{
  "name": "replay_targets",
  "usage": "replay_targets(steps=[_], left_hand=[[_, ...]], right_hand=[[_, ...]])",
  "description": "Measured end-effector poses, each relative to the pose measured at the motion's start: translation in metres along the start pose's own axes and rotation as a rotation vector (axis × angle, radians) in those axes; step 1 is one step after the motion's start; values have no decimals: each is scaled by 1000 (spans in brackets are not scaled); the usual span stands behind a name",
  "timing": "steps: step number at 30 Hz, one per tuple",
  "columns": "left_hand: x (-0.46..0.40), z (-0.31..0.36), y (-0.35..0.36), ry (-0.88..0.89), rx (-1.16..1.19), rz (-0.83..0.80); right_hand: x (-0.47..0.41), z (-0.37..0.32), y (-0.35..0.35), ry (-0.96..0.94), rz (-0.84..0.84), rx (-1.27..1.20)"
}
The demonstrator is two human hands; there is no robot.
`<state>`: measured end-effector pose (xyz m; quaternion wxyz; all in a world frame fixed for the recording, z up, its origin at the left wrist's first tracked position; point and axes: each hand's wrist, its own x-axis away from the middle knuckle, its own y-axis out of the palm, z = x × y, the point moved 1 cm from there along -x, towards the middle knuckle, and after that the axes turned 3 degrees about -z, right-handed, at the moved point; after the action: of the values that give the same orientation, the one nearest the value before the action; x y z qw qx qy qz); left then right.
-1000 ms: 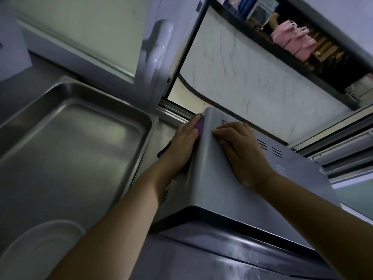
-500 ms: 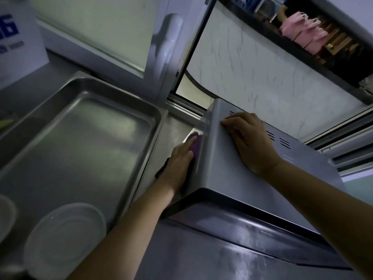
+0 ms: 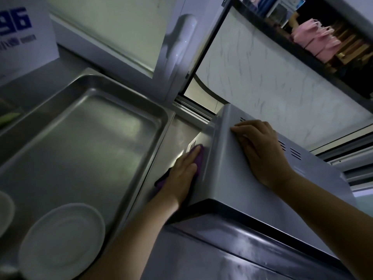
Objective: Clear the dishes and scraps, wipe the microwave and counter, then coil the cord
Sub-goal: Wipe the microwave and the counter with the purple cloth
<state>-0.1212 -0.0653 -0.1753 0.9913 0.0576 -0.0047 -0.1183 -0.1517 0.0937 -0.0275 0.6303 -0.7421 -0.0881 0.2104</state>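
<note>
A silver microwave [image 3: 228,178] stands at the right of the steel counter [image 3: 179,134]. My left hand [image 3: 181,176] presses a purple cloth [image 3: 198,156] flat against the microwave's left side wall, fingers straight. My right hand [image 3: 260,150] lies flat on the microwave's top near its back left corner, by the vent slots. A white plate [image 3: 60,241] sits in the near left corner of a large steel tray [image 3: 86,142]. The cord is not in sight.
The rim of another white dish [image 3: 5,209] shows at the left edge. A white sign with blue print [image 3: 22,37] stands at the back left. A window frame [image 3: 175,57] rises behind the tray. A shelf with pink items [image 3: 314,41] hangs upper right.
My left hand with the purple cloth has slid down from the microwave's upper left edge to lower on its side wall. The right hand has stayed on top.
</note>
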Motion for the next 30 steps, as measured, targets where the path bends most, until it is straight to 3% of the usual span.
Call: replay_targets(steps=[7, 12, 26, 30], left_hand=[[-93, -18, 1, -100, -20, -34], [-109, -17, -2, -256, 105, -75], [84, -3, 1, -262, 214, 96], [90, -8, 1, -263, 140, 86]], right_hand=[[-3, 8, 4, -38, 26, -15], [-3, 9, 5, -40, 26, -37], [2, 4, 2, -22, 31, 28], [2, 3, 3, -6, 21, 19]])
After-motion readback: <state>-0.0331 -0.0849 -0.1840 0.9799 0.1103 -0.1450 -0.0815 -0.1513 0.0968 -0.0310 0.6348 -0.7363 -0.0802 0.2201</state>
